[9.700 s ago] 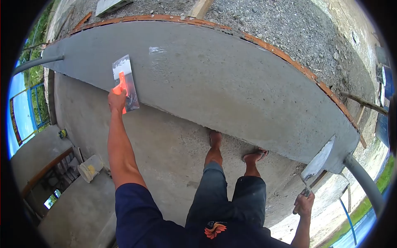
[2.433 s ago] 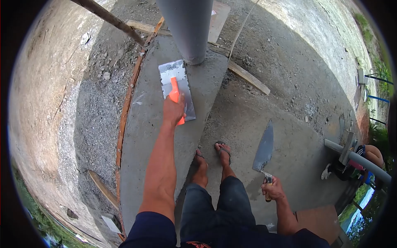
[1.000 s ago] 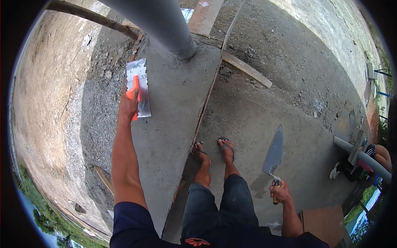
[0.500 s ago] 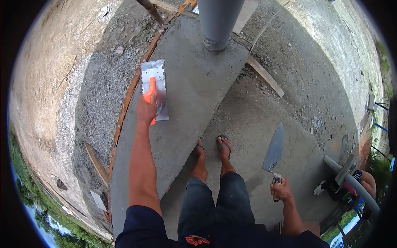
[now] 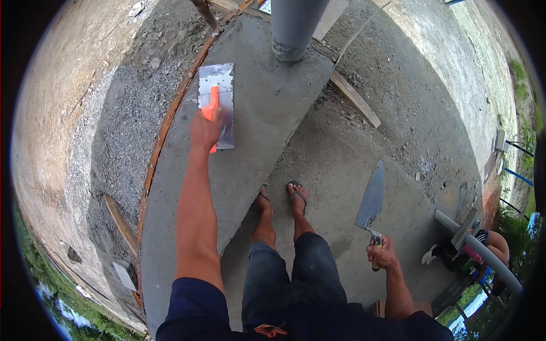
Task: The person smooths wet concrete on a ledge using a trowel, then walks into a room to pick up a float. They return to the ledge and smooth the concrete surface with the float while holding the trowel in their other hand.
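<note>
My left hand [image 5: 205,129] is closed around the orange handle of a rectangular plastering trowel [image 5: 226,79]. Its steel blade lies flat over the grey wet concrete slab [image 5: 259,96], close to the thin wooden edge form [image 5: 162,139] on the left. Bits of cement cling to the far part of the blade. Out to the right, my right hand [image 5: 385,253] grips the handle of a pointed trowel [image 5: 371,196], its grey blade aimed forward above the lower concrete floor [image 5: 324,170].
A round grey column [image 5: 297,28] rises from the slab's far end. A plank [image 5: 355,99] lies beside it over gravelly ground. My sandalled feet [image 5: 296,196] stand on the lower floor by the slab's edge. At the right, another person [image 5: 493,244] is near grey pipes [image 5: 492,261].
My left hand and the plastering trowel have slid forward along the slab, away from me. The view has shifted slightly; my right hand still holds the pointed trowel in much the same pose.
</note>
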Available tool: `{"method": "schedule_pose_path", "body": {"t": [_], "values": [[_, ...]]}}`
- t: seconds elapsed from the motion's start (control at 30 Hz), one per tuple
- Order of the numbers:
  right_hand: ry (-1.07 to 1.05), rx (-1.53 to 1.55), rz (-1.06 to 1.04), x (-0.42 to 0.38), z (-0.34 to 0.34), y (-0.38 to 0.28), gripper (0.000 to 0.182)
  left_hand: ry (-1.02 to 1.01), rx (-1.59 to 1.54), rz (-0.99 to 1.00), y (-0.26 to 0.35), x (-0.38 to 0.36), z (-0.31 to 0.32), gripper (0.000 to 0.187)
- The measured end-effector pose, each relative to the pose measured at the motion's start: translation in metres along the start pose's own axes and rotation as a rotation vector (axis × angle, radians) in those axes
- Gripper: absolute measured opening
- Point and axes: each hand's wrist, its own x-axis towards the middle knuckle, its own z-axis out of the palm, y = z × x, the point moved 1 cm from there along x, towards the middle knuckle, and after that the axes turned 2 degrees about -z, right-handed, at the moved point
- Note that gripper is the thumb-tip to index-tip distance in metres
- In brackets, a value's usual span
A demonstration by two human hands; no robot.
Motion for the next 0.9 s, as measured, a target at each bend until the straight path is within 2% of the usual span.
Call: {"method": "schedule_pose_path", "body": {"t": [0.07,0.13,0.2,0.27,0.33,0.4,0.43,0.47,0.5,0.57,0.63,0.7,0.77,0.8,0.83,0.87,0.9], "values": [[0.002,0.062,-0.014,0.003,0.003,0.004,0.018,0.136,0.204,0.3,0.008,-0.017,0.061,0.05],[0.004,0.074,-0.022,0.002,0.005,-0.003,0.017,-0.107,0.288,0.191,0.006,-0.075,0.088,0.049],[-0.008,0.039,0.004,-0.003,0.01,-0.01,0.017,-0.128,0.405,0.152,-0.047,-0.111,0.08,0.049],[-0.008,-0.032,0.016,-0.006,0.002,-0.007,0.017,-0.009,0.335,0.107,-0.104,-0.115,0.035,0.046],[-0.005,-0.059,0.025,-0.007,-0.003,-0.003,0.017,0.238,0.258,0.247,-0.135,-0.074,-0.002,0.044],[0.013,-0.045,0.012,-0.006,-0.006,-0.001,0.017,0.236,0.088,0.044,-0.098,-0.024,-0.015,0.044],[0.018,-0.027,0.019,-0.006,-0.008,0.004,0.017,0.118,0.048,-0.059,-0.054,-0.019,-0.013,0.047],[0.019,-0.015,0.022,-0.002,-0.011,0.008,0.017,0.111,0.113,0.04,-0.047,0.0,0.01,0.05],[0.015,-0.006,0.023,0.004,-0.012,0.009,0.017,0.115,0.144,0.165,-0.027,-0.012,0.036,0.051],[-0.023,-0.037,0.022,0.008,-0.004,0.002,0.018,0.057,0.137,0.113,-0.014,-0.064,0.072,0.049],[-0.058,-0.09,0.03,0.011,0.003,-0.008,0.019,-0.025,0.235,0.028,-0.048,-0.107,0.071,0.047],[-0.09,-0.159,0.045,0.014,0.007,-0.02,0.019,-0.02,0.273,-0.022,-0.117,-0.145,0.046,0.047],[-0.098,-0.181,0.035,0.016,0.009,-0.026,0.019,0.179,0.144,-0.113,-0.185,-0.162,0.004,0.041],[-0.097,-0.194,0.025,0.019,0.007,-0.029,0.019,0.375,0.071,-0.108,-0.218,-0.151,-0.019,0.037],[-0.102,-0.193,0.024,0.021,0.005,-0.029,0.019,0.466,-0.012,-0.137,-0.24,-0.13,-0.044,0.036],[-0.111,-0.197,0.027,0.02,0.002,-0.029,0.019,0.485,0.015,-0.172,-0.251,-0.097,-0.061,0.039],[-0.117,-0.195,0.014,0.024,0.002,-0.03,0.019,0.409,-0.156,-0.276,-0.188,-0.086,-0.073,0.04]]}}
